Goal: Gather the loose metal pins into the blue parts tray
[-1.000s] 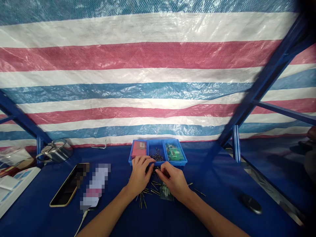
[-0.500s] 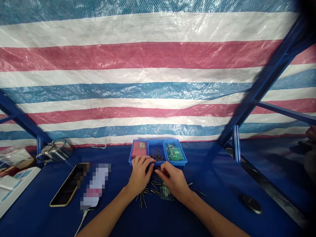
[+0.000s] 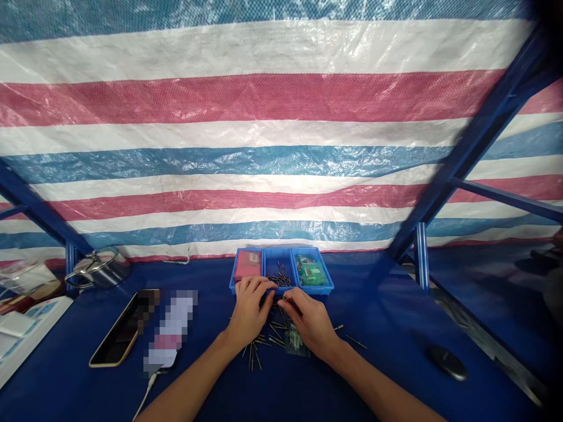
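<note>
- Clock centre is the gap between the hands; 12 points away from the wearer.
- Risk: thin metal bits [image 3: 277, 340] lie loose and criss-crossed at 6 to 7, so a low wrist or a dragged finger could scatter or roll them over the counter [image 3: 396, 316].
- Risk: clear packet [image 3: 295, 341] sits at 5, partly under the right hand; a sideways nudge could shove it into the loose bits.
- Risk: stray bit [image 3: 356, 341] at 4, beyond the right wrist, could be overlooked or swept by the forearm.
- Risk: left fingers catching the front rim could jog the blue tray [image 3: 326, 290] at 12.
- Left hand [image 3: 250, 308] at 9: fingers bent, lightly spread at the tray's front-left edge; thumb apart from them, nothing visible between. Firm rim contact: can't tell.
- Right hand [image 3: 310, 319] at 3: thumb and index drawn close, tips near some bits just outside the tray. Whether they're clamped on one: can't tell, too small and dark.
- Tray: red packet [image 3: 246, 266] at its 9, more bits in the middle compartment, green packet [image 3: 310, 268] at its 3.
</note>
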The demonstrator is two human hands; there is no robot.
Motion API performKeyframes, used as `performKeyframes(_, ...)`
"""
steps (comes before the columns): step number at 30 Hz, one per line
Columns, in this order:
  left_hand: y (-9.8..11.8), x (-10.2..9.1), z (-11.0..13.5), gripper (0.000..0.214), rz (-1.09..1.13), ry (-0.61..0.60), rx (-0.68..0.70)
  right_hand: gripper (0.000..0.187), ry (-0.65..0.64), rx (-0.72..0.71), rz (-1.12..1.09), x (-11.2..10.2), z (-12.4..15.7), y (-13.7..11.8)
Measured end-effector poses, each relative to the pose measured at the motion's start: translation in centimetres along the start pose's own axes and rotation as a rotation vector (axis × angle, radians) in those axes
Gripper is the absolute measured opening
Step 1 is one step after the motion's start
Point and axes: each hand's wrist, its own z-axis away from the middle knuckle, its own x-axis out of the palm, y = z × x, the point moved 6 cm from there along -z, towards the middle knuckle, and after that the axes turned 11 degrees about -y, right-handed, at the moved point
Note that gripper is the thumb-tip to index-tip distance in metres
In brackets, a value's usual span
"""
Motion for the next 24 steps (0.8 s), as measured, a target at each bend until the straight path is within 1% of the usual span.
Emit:
performKeyframes(5,0.16,-0.16,-0.05,0.017,-0.037,0.004,0.002,0.018,-0.01,-0.01,-0.021,0.09,0.02,0.08)
performKeyframes(13,0.12,-0.13,-0.05,0.017,-0.002,-0.005,-0.003,0.018,-0.052,0.014,0.001,0.11,0.07,-0.19)
performKeyframes(24,0.12,-0.12,-0.05,0.018,-0.038,-0.002,0.0,0.018,-0.156,0.025,0.085,0.97,-0.17,-0.3)
